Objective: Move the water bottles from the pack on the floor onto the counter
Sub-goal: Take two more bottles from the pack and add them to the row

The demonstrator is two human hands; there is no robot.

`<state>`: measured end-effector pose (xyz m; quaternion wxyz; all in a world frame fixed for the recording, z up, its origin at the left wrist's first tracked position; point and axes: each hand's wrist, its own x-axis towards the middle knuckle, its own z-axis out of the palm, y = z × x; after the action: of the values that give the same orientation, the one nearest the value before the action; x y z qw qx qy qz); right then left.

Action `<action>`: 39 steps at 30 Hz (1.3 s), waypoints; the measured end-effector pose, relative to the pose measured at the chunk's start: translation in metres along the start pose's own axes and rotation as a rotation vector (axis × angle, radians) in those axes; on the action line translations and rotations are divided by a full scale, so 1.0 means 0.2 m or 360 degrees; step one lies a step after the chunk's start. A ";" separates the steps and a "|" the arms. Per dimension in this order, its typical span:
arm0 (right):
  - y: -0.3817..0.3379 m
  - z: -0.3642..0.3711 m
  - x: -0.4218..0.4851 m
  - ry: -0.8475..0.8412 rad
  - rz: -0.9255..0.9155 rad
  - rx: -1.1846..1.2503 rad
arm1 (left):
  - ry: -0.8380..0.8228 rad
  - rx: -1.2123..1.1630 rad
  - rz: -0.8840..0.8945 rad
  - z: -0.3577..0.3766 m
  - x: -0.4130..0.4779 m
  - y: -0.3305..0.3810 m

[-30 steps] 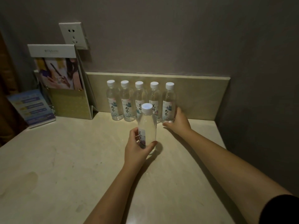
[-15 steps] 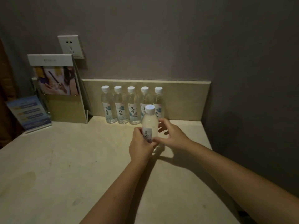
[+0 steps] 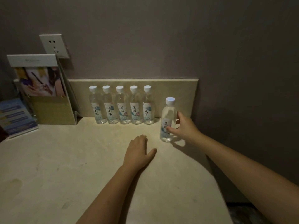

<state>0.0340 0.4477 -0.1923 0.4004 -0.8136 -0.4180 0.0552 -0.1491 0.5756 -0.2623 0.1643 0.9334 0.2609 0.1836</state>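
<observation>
Several clear water bottles (image 3: 123,105) with white caps and printed labels stand in a row against the low backsplash on the beige counter (image 3: 64,159). One more bottle (image 3: 167,120) stands upright to the right of the row and a little nearer to me. My right hand (image 3: 184,128) grips it from the right side, thumb on its label. Palm down, my left hand (image 3: 137,152) lies flat on the counter, left of that bottle, with nothing in it. The pack on the floor is out of view.
A brochure holder (image 3: 43,94) with a picture card stands at the back left, a blue leaflet stand (image 3: 15,117) beside it. A wall socket (image 3: 54,46) sits above. The side wall (image 3: 242,94) closes the counter's right end just past the held bottle.
The bottle passed from my left hand to my right and moved right, to the end of the row. My left hand let go and now rests flat on the counter.
</observation>
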 end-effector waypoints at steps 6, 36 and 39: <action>0.05 0.02 0.20 0.0061 0.0057 0.0087 | -0.0046 0.0193 0.0045 0.03 0.00 0.00; 0.04 0.15 0.50 0.0101 0.0083 0.0064 | 0.0092 0.0132 0.0124 0.05 0.03 -0.03; 0.05 0.15 0.46 0.0059 0.0122 -0.0005 | 0.0084 0.0121 0.0121 0.05 0.03 -0.03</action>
<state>0.0868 0.5296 -0.1964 0.4045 -0.8305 -0.3790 0.0548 -0.1424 0.5815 -0.2711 0.1148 0.9430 0.2364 0.2042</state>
